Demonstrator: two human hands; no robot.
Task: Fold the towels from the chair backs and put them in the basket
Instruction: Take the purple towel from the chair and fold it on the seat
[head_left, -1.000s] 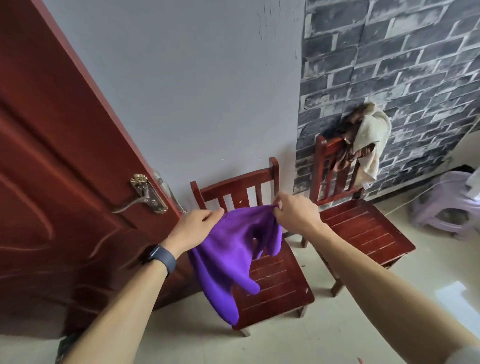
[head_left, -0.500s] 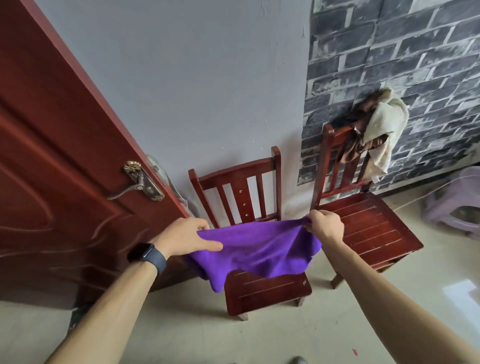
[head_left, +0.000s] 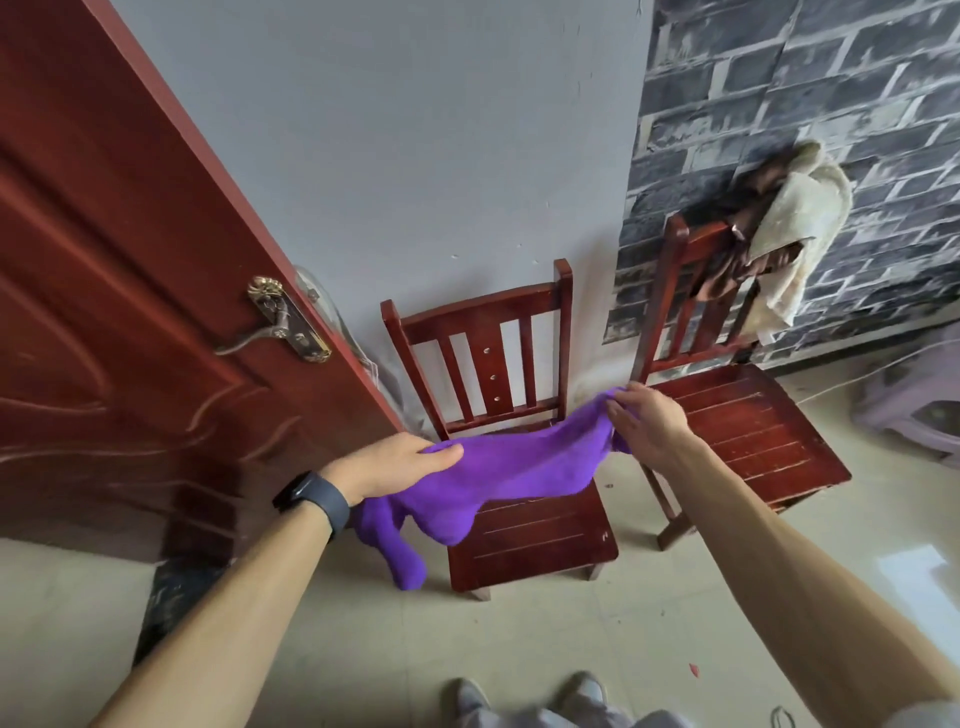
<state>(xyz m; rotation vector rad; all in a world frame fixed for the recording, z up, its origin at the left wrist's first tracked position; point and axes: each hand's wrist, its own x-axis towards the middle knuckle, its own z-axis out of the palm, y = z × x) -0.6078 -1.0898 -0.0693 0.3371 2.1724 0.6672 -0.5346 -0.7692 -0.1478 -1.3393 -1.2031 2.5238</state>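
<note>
A purple towel (head_left: 498, 473) is stretched between my two hands over the seat of the nearer red wooden chair (head_left: 535, 525). My left hand (head_left: 395, 462) grips its left end, and a loose flap hangs down below that hand past the seat's front corner. My right hand (head_left: 644, 421) pinches the towel's right corner. A cream towel (head_left: 800, 228) and a brown cloth (head_left: 727, 265) hang bunched over the back of the second red chair (head_left: 748, 421) on the right. No basket is in view.
An open red door (head_left: 130, 291) with a brass handle (head_left: 280, 322) stands close on the left. Behind the chairs are a grey wall and brick-pattern wallpaper. A lilac plastic stool (head_left: 914, 410) sits at the right edge. My shoes (head_left: 524, 696) show at the bottom on the tiled floor.
I have spread the towel out sideways between my hands and lowered it toward the chair seat. One end has slipped down and now hangs under my left hand.
</note>
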